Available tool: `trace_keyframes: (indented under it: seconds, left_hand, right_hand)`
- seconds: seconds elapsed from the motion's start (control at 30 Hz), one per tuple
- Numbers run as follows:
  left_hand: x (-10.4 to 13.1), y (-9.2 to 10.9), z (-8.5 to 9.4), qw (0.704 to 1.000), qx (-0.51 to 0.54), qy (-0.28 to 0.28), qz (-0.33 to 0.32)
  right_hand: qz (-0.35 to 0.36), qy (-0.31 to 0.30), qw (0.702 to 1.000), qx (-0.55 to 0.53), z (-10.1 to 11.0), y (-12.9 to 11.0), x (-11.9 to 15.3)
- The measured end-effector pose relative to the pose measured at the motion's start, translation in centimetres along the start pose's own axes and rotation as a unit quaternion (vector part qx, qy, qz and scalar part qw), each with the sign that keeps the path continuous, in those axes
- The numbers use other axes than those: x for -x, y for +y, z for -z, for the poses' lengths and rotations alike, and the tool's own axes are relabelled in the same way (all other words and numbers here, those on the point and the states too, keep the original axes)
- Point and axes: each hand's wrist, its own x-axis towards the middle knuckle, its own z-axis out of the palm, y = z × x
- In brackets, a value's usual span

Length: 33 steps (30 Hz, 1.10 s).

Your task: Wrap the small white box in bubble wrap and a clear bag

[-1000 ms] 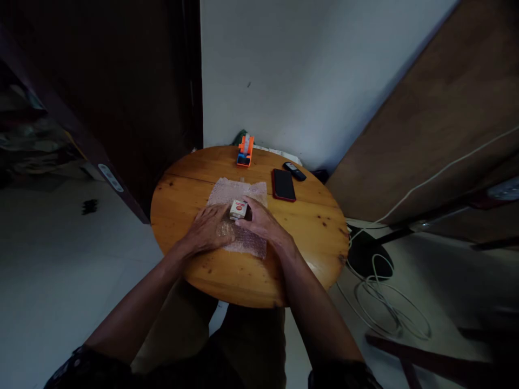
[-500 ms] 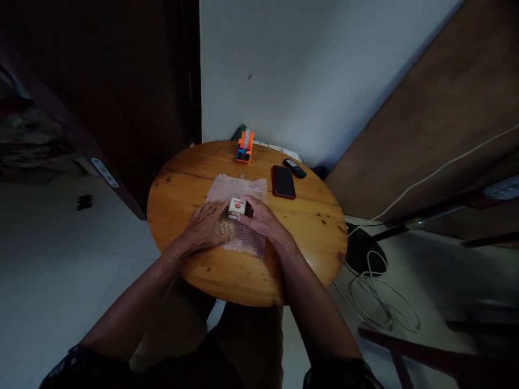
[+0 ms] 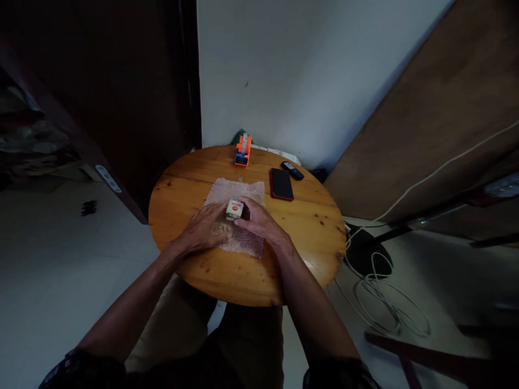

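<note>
A pale wall (image 3: 292, 70) fills the upper middle of the frame, and a round, varnished wooden table (image 3: 227, 278) stands below it at the centre. Your left hand (image 3: 204, 227) lies open, palm down with the fingers spread, on a sheet of clear bubble wrap (image 3: 230, 189). Your right hand (image 3: 261, 220) curves in from the right, its thumb at the near right corner of a small white cardboard box with a red mark (image 3: 234, 209) and its fingers by the far right corner; you cannot tell from here whether it presses on the box. The box sits between your two hands, just beyond your left fingers and inside the curve of your right hand, which is nearer. It looks almost cubic, with no clear long axis, and rests on the bubble wrap. Farther out, a black smartphone with a red edge (image 3: 281, 184) and a dark handset (image 3: 292, 170) lie right of centre, and an orange and blue tape dispenser (image 3: 243, 151) stands at the table's far edge, upper middle.
</note>
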Motion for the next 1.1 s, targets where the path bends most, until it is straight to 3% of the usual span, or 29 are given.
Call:
trace_keyframes:
  seconds: [0.13, 0.23, 0.43, 0.6, 0.7, 0.87, 0.97, 1.1]
  left_hand:
    - [2.2, 0.2, 2.2, 0.998, -0.053, 0.015, -0.021]
    - [4.2, 0.3, 2.8, 0.992, -0.097, -0.021, -0.075]
    - [4.8, 1.0, 1.7, 0.985, -0.127, -0.044, -0.106]
    - [4.0, 1.1, 0.8, 0.988, -0.111, -0.01, -0.107]
    - [3.1, 0.9, 0.9, 0.995, -0.063, 0.029, -0.069]
    - [-1.1, 1.1, 2.0, 0.989, 0.005, 0.098, 0.107]
    - [-4.0, 1.3, 2.4, 0.986, 0.01, 0.113, 0.126]
    - [-6.1, 0.6, 2.4, 0.982, 0.028, 0.117, 0.143]
  right_hand:
    - [0.012, -0.003, 1.0, -0.009, -0.1, 0.1, 0.0]
    - [0.019, 0.002, 1.0, 0.005, 0.0, -0.3, 0.1]
    - [0.022, 0.018, 0.999, 0.038, 0.0, -0.9, 0.0]
    - [0.028, 0.013, 0.999, 0.023, -0.2, -0.8, 0.0]
    - [0.034, 0.029, 0.999, 0.005, 0.2, -0.9, 0.1]
    - [-0.002, 0.028, 0.986, -0.162, 2.4, -1.8, 0.8]
    - [-0.027, 0.002, 0.981, -0.194, 2.8, -1.7, 0.7]
    - [-0.044, 0.095, 0.979, -0.175, 1.3, -0.4, -0.2]
